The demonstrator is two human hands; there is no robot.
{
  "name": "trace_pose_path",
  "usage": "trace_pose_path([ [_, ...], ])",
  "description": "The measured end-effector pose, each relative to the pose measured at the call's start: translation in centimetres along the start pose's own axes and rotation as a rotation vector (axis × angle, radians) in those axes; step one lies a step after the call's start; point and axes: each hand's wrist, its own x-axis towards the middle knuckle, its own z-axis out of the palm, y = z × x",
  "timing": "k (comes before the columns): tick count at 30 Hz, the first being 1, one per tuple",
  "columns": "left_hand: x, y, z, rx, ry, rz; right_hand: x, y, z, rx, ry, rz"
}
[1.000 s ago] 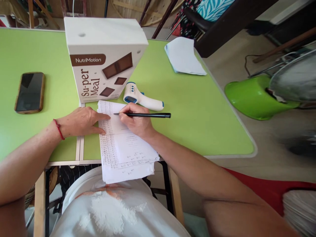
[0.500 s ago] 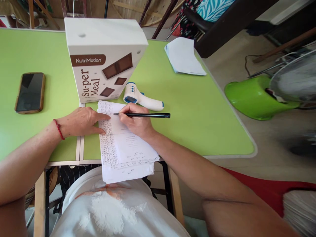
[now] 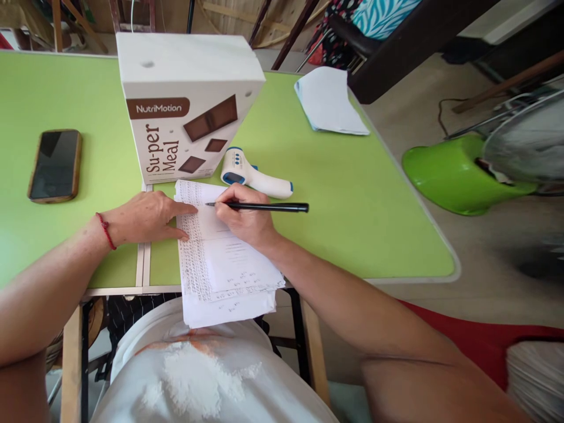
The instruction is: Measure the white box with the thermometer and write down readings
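Note:
A black pen [image 3: 268, 207] is pinched in my right hand [image 3: 249, 218], its tip pointing left over the upper part of the paper sheets [image 3: 238, 252]. Rows of small handwriting run down the sheets' left side, and their lower end hangs past the table's near edge. My left hand [image 3: 147, 217], with a red string bracelet [image 3: 106, 230] at the wrist, lies with index finger and thumb stretched out and apart on the sheets' left margin. Just beyond my right hand, a white and blue infrared thermometer [image 3: 259, 176] rests on its side.
A white "NutriMotion" box [image 3: 163, 147] stands behind the sheets on the green table [image 3: 343, 223]. To the left lies a phone [image 3: 55, 166]. Folded papers [image 3: 330, 100] are at the far right corner. A green plastic seat [image 3: 458, 176] stands beyond the right edge.
The pen and my right hand have shifted slightly to the right. My left hand stays in place on the paper.

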Motion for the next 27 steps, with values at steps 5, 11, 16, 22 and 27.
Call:
trace_pose_path([
  [5, -0.1, 0.2, -0.2, 0.023, -0.012, -0.009, -0.2, -0.9, -1.0, -0.14, 0.241, -0.143],
  [11, -0.2, 0.0, 0.0, 0.054, 0.003, 0.009, 0.0, -2.4, -3.5, -0.466, 0.115, -0.314],
  [16, -0.3, -0.3, 0.2, -0.007, 0.056, 0.042, -0.5, -2.1, -6.2, -0.765, -0.168, -0.313],
  [22, -1.4, -0.5, -0.8, -0.105, 0.749, -0.206, -1.4, -0.1, -6.9, -0.823, -0.312, -0.168],
  [27, -1.1, -2.4, -1.3, -0.075, 0.718, -0.195, -1.3, 0.7, -7.4, -0.853, -0.335, -0.214],
])
